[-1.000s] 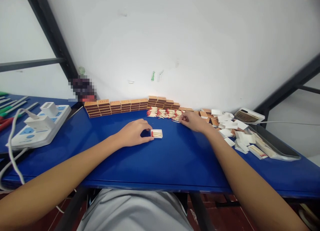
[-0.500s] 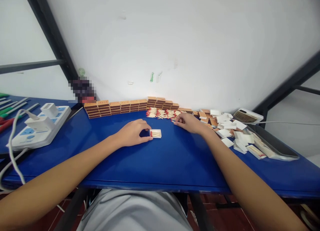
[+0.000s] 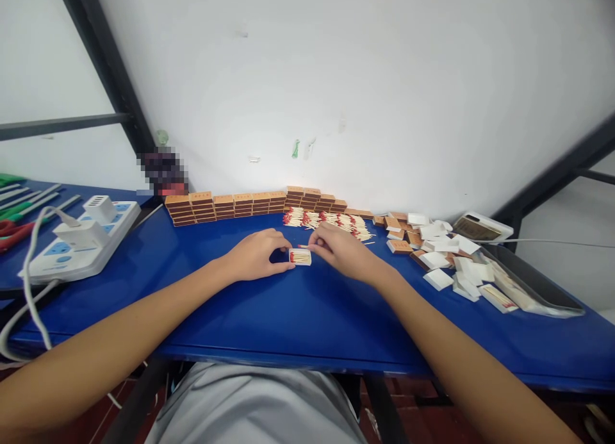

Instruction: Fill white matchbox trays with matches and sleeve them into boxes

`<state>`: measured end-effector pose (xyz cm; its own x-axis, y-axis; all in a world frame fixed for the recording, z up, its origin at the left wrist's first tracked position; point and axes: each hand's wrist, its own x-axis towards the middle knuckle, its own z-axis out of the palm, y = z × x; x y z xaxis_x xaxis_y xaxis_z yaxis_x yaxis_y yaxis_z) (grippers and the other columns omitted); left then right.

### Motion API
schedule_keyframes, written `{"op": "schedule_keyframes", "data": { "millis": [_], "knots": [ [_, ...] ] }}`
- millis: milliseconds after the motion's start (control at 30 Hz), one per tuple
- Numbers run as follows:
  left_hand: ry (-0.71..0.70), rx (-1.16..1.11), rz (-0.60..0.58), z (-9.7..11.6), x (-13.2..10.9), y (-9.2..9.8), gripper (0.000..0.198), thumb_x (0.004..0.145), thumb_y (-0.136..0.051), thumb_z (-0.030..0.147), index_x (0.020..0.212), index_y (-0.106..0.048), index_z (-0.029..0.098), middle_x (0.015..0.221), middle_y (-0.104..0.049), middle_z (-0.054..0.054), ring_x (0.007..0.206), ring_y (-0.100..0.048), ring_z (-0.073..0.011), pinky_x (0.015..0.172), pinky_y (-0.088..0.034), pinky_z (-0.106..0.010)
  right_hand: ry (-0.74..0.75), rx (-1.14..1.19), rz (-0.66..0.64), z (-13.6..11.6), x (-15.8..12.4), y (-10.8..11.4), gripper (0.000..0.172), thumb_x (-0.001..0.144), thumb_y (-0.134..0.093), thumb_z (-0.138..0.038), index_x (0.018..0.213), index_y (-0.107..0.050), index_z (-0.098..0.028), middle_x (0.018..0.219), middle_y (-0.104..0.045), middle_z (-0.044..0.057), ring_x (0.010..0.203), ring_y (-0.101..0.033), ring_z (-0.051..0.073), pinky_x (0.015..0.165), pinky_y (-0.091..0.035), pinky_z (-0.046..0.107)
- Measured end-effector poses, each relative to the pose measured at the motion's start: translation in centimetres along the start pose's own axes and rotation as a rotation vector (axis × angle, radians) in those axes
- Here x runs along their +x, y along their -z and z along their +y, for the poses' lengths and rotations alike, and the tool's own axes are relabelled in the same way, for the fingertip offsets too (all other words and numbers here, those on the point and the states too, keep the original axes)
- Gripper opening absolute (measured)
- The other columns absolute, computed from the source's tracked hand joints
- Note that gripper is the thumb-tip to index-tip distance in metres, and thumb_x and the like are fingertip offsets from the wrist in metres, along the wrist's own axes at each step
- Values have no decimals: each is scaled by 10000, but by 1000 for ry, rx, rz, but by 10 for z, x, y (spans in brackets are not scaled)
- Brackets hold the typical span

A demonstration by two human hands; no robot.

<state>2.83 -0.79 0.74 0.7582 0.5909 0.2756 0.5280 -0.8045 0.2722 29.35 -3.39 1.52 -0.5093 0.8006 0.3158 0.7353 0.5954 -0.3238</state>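
Observation:
A small white matchbox tray with red-tipped matches in it lies on the blue table. My left hand grips its left end between thumb and fingers. Just above the tray's right end, my right hand pinches a match, its red head pointing left. Behind my right hand, a pile of loose matches is spread along the wall side, partly covered by the hand.
Stacked matchboxes line the wall. At right lie white trays, box sleeves, a phone and a black case. A power strip with cables and scissors sit at left.
My right hand has moved left and nearer from the match pile to the tray, with a match in its fingers. My left hand has kept its hold on the tray.

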Motion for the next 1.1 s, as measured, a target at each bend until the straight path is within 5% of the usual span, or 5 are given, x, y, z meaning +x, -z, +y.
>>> {"op": "schedule_keyframes", "data": {
  "millis": [333,567,733,1100],
  "knots": [
    [7,-1,-10,0,0,1,316,972,-703,471,1129,-745,200,1062,-734,-73,1025,-654,-257,870,-497,-371,-3,-38,-78,-16,0,-5,62,1024,-631,-214,995,-683,-196,986,-649,56,848,-607,180,742,-425,286],
    [13,-8,-18,3,0,3,342,971,-697,503,1133,-750,207,1070,-739,-70,1035,-653,-260,859,-494,-366,-179,-196,33,43,-1,18,108,981,-627,-195,907,-703,-171,913,-687,84,816,-606,202,729,-402,297],
    [18,-5,-23,3,-1,3,343,972,-690,511,1117,-750,206,1055,-740,-69,1024,-651,-261,838,-489,-363,-325,-291,-11,87,-7,26,131,919,-607,-102,841,-689,-167,925,-714,104,796,-619,203,697,-385,289],
    [6,-6,-22,4,0,5,342,977,-670,517,1110,-753,212,1058,-746,-75,1029,-657,-266,835,-496,-362,-316,-261,-28,94,-7,21,159,940,-558,-83,841,-640,-177,928,-726,99,772,-619,187,687,-387,272]
  ]
}}
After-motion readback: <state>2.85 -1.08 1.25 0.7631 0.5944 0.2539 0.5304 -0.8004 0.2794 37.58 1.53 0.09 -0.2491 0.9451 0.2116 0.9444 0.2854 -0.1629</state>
